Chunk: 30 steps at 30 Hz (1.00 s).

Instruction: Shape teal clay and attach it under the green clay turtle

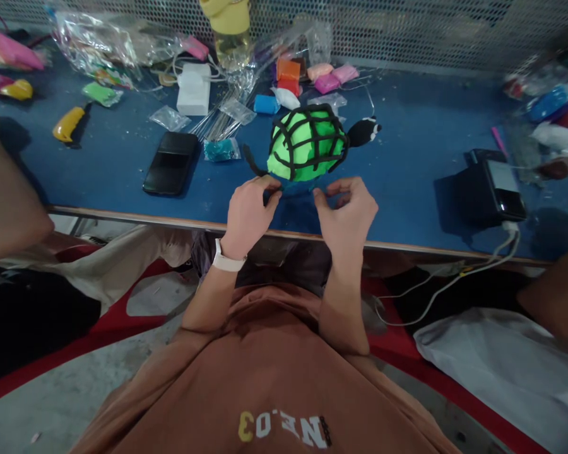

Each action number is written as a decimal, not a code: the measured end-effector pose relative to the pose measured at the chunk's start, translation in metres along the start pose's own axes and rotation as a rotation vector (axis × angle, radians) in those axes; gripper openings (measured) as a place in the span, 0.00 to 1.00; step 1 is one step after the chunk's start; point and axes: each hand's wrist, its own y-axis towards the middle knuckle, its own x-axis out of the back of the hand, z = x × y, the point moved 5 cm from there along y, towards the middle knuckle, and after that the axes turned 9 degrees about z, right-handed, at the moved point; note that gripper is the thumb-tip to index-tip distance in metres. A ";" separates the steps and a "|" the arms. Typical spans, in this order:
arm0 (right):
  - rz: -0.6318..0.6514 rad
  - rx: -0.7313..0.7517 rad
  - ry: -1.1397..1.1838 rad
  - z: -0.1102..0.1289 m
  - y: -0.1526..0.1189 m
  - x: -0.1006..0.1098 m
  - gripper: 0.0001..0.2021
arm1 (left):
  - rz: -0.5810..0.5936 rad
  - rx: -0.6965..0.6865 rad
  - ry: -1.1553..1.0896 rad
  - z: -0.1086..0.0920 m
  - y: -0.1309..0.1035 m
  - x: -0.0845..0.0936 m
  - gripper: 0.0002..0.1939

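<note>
A turtle model point(307, 142) with a bright green shell stands on the blue table in front of me. Black strips cross its shell in a grid; a black tail points left and a black-and-white head points right. My left hand point(250, 208) is at the shell's lower left edge, thumb and forefinger closed in a pinch. By the lower right edge, my right hand point(348, 211) has its fingers curled and thumb near the forefinger. A faint bluish thing shows between the hands under the shell; I cannot make out what it is or whether either hand grips it.
A black phone point(171, 162) lies left, near thin metal sticks point(222, 116) and a teal packet point(221, 150). Coloured clay packets point(288, 75) and a yellow-lidded bottle point(230, 31) are behind. A power bank point(497, 189) with a white cable stands right. People sit on both sides.
</note>
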 end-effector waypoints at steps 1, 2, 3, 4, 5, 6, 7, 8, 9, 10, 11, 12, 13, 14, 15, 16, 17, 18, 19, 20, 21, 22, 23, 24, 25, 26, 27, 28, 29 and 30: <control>0.034 0.025 -0.005 0.006 -0.005 -0.001 0.05 | -0.002 -0.005 -0.010 0.000 0.000 0.001 0.08; 0.095 0.054 0.001 0.012 -0.008 -0.005 0.04 | -0.007 -0.009 -0.016 0.000 -0.001 0.001 0.09; 0.152 0.073 0.015 0.018 -0.011 -0.008 0.03 | -0.014 -0.012 -0.018 0.000 -0.001 0.002 0.09; 0.200 0.080 0.031 0.023 -0.012 -0.012 0.04 | -0.024 -0.011 -0.016 0.000 -0.001 0.002 0.09; 0.235 0.074 0.045 0.026 -0.013 -0.016 0.06 | -0.032 -0.005 -0.012 0.000 -0.001 0.002 0.09; 0.259 0.058 0.055 0.029 -0.012 -0.019 0.07 | -0.039 0.003 -0.006 0.001 -0.001 0.002 0.09; 0.277 0.040 0.060 0.030 -0.011 -0.023 0.09 | -0.043 0.010 0.000 0.001 -0.001 0.002 0.08; 0.292 0.023 0.058 0.031 -0.009 -0.026 0.09 | -0.045 0.015 0.006 0.000 -0.001 0.001 0.08; 0.302 0.008 0.052 0.032 -0.008 -0.028 0.10 | -0.045 0.013 0.013 0.000 -0.001 0.000 0.08; 0.307 -0.005 0.043 0.032 -0.007 -0.030 0.10 | -0.044 0.007 0.020 -0.001 -0.001 0.000 0.08; 0.308 -0.012 0.033 0.032 -0.006 -0.031 0.10 | -0.042 -0.003 0.028 -0.001 -0.001 -0.001 0.08; 0.306 -0.014 0.022 0.031 -0.005 -0.032 0.11 | -0.043 -0.012 0.035 -0.002 -0.001 -0.001 0.09; 0.304 -0.009 0.011 0.032 -0.005 -0.033 0.11 | -0.043 -0.019 0.042 -0.002 -0.001 -0.002 0.09; 0.303 0.001 0.003 0.032 -0.006 -0.033 0.11 | -0.045 -0.022 0.049 -0.003 -0.001 -0.002 0.10; 0.302 0.013 -0.004 0.033 -0.006 -0.033 0.11 | -0.047 -0.020 0.055 -0.003 -0.002 -0.002 0.10; 0.301 0.025 -0.008 0.033 -0.006 -0.033 0.11 | -0.046 -0.015 0.060 -0.004 -0.002 -0.002 0.10; 0.300 0.034 -0.008 0.034 -0.007 -0.033 0.12 | -0.042 -0.008 0.066 -0.004 -0.002 -0.002 0.10; 0.299 0.040 -0.005 0.034 -0.007 -0.033 0.12 | -0.034 0.003 0.071 -0.005 -0.002 -0.002 0.10; 0.298 0.044 0.001 0.034 -0.007 -0.033 0.12 | -0.024 0.015 0.075 -0.006 -0.002 -0.002 0.10; 0.297 0.048 0.006 0.034 -0.007 -0.033 0.12 | -0.014 0.027 0.079 -0.007 -0.002 -0.002 0.09; 0.297 0.052 0.011 0.034 -0.007 -0.033 0.12 | -0.006 0.038 0.083 -0.008 -0.002 -0.002 0.08; 0.296 0.054 0.014 0.033 -0.007 -0.033 0.12 | -0.001 0.049 0.085 -0.009 -0.002 -0.002 0.07; 0.295 0.053 0.017 0.033 -0.007 -0.033 0.12 | 0.002 0.058 0.086 -0.010 -0.002 -0.002 0.07; 0.295 0.049 0.021 0.032 -0.007 -0.033 0.12 | 0.003 0.065 0.084 -0.011 -0.001 -0.002 0.07; 0.295 0.042 0.030 0.030 -0.007 -0.034 0.12 | 0.004 0.070 0.079 -0.012 -0.001 -0.002 0.08; 0.293 0.034 0.044 0.029 -0.006 -0.034 0.11 | 0.004 0.073 0.072 -0.012 -0.001 -0.002 0.09; 0.293 0.025 0.062 0.028 -0.006 -0.035 0.10 | 0.003 0.073 0.066 -0.012 -0.001 -0.002 0.10; 0.293 0.018 0.081 0.027 -0.006 -0.035 0.10 | 0.002 0.069 0.062 -0.013 0.000 -0.003 0.10; 0.294 0.010 0.097 0.026 -0.006 -0.036 0.09 | 0.001 0.063 0.059 -0.013 0.000 -0.003 0.11; 0.295 0.004 0.109 0.026 -0.006 -0.036 0.09 | 0.000 0.056 0.056 -0.013 0.000 -0.003 0.11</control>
